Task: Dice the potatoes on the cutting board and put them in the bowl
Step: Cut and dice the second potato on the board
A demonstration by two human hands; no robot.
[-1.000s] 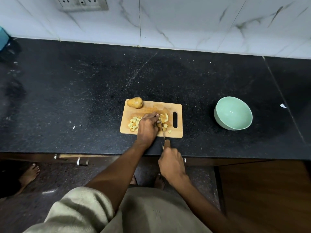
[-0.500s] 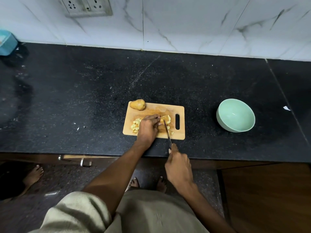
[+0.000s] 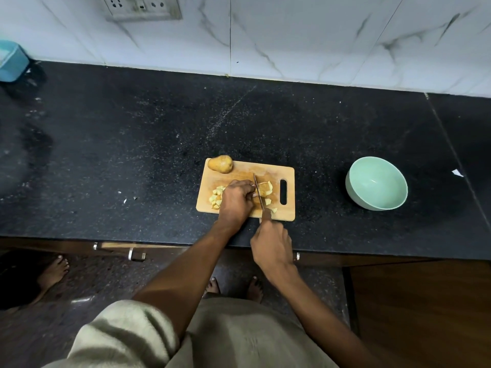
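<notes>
Potatoes on cutting board (image 3: 239, 176), near front edge of black tabletop (image 3: 159, 144), roughly mid-frame. Going left → right:

Far left, back of tabletop: blue container (image 3: 12, 61) against marble wall, partly cut off by frame edge. Wall socket (image 3: 140, 7) above, top of frame. Few pale scraps (image 3: 125, 200) on tabletop left of board.

Board's far-left corner: whole potato (image 3: 220, 163), unpeeled, lying on its side. Below it, diced pieces (image 3: 215, 199) piled at board's left part, partly hidden by left hand (image 3: 235, 201). Left hand palm-down, fingers curled over potato chunk (image 3: 265, 189), pinning it to board.

Knife (image 3: 258, 191) just right of left fingertips, blade pointing away from body, edge down into chunk. Right hand (image 3: 271, 243) clenched round knife handle, sitting at board's near edge & over tabletop's front lip. Couple more loose cubes (image 3: 271, 205) near blade, board's near-right part. Handle slot at board's right end.

Well apart to right: mint-green bowl (image 3: 376, 183), upright, nothing visible inside. Small white scrap (image 3: 457, 172) farther right.
</notes>
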